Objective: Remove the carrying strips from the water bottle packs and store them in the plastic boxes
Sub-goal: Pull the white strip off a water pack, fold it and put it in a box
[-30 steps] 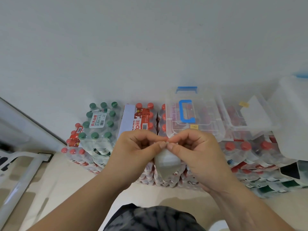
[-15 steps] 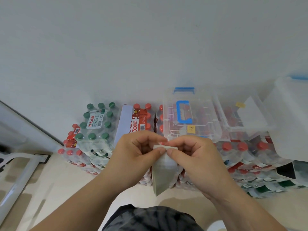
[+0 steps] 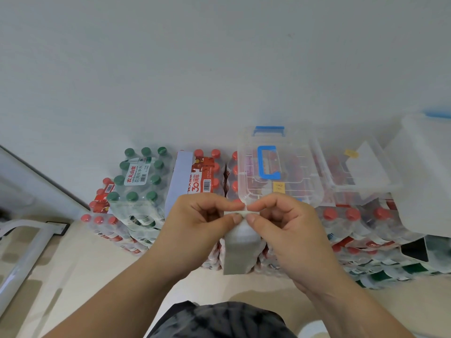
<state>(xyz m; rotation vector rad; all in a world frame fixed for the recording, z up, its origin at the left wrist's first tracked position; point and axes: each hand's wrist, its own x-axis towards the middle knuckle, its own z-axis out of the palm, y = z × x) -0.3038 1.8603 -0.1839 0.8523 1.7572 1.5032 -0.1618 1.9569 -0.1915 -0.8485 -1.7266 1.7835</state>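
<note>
A pale, folded carrying strip (image 3: pixel 240 250) hangs between my hands, in front of the stacked water bottle packs. My left hand (image 3: pixel 195 230) and my right hand (image 3: pixel 285 230) both pinch its top edge with thumb and forefinger, fingertips almost touching. A clear plastic box with a blue handle (image 3: pixel 275 164) sits closed on the red-capped packs (image 3: pixel 210 174) just behind my hands. A second clear box (image 3: pixel 356 167) stands to its right with a white sheet inside. A green-capped pack (image 3: pixel 139 176) lies at the left.
A large translucent container (image 3: pixel 424 176) fills the far right. More red-capped packs (image 3: pixel 353 230) are stacked low on the right. A white wall rises behind the packs. A white metal frame (image 3: pixel 26 252) stands on the floor at the left.
The strip has unfolded and now hangs longer below my fingers. My hands stayed close together and shifted slightly lower and nearer the blue-handled box.
</note>
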